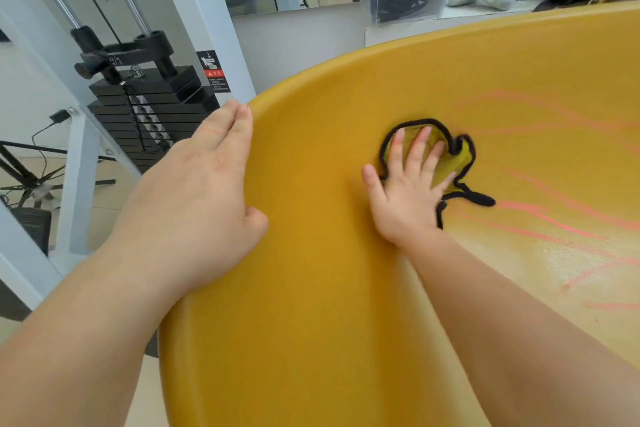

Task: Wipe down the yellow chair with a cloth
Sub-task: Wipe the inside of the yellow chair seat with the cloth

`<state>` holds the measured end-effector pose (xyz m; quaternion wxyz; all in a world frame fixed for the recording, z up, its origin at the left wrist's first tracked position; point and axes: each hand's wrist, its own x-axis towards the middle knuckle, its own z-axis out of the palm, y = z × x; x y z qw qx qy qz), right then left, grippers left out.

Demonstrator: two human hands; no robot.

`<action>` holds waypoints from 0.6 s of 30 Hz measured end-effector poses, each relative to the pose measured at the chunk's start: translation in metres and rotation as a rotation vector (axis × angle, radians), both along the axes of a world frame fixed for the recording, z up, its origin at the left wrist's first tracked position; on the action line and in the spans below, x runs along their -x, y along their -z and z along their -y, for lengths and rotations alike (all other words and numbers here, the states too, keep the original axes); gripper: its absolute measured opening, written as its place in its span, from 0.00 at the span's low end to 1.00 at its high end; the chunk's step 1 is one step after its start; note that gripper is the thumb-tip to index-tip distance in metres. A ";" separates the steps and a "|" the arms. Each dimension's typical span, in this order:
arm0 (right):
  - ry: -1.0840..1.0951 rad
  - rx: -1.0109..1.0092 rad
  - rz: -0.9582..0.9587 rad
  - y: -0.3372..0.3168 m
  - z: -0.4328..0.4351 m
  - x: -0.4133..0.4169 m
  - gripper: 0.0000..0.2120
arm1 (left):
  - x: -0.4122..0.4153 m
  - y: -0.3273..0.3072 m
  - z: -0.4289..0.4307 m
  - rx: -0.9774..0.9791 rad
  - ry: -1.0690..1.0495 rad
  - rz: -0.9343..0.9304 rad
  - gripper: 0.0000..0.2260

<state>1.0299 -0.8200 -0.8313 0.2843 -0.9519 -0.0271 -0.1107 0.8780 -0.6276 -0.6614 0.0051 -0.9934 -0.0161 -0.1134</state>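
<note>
The yellow chair point(311, 270) fills the near right of the scene. On its left rim rests the left hand point(201, 194), fingers straight, grasping nothing. Farther right, inside the shell, the right hand point(408, 191) presses flat, fingers spread, on the black-edged cloth point(457, 163).

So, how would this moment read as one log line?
step: wipe | right hand presses cloth flat inside yellow chair | left hand rests on rim
</note>
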 end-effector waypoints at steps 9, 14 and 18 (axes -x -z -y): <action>-0.570 0.327 0.246 0.024 0.015 0.035 0.35 | 0.003 -0.002 0.003 -0.017 -0.035 -0.048 0.44; -0.204 0.199 -0.084 0.036 0.028 0.039 0.42 | 0.004 -0.001 0.002 -0.163 -0.052 -0.085 0.43; -0.610 0.196 -0.191 0.032 0.011 0.128 0.44 | 0.009 0.002 0.005 -0.372 -0.049 -0.049 0.42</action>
